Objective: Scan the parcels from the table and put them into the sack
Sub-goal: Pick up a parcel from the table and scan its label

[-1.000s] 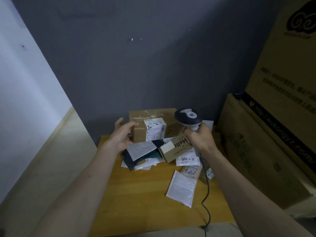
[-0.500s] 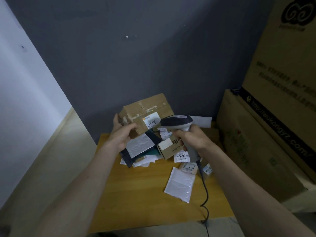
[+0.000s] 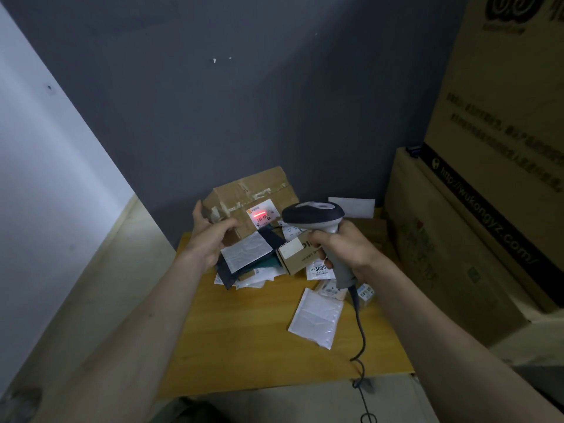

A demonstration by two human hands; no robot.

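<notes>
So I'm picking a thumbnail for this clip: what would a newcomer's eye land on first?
The red scan line glowing on the white label of the taped cardboard box, which the left hand holds tilted above the back of the wooden table. Next, the dark-headed barcode scanner in the right hand, aimed at that label. Below lies a heap of small parcels.

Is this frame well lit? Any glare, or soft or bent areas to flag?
Head view: dim room, the brighter patch on the left wall; the scanner in the right hand throws a red glow on the label of the box held by the left hand, washing out its print; wide-angle bending at the edges; right-side cartons' print is soft.
</notes>
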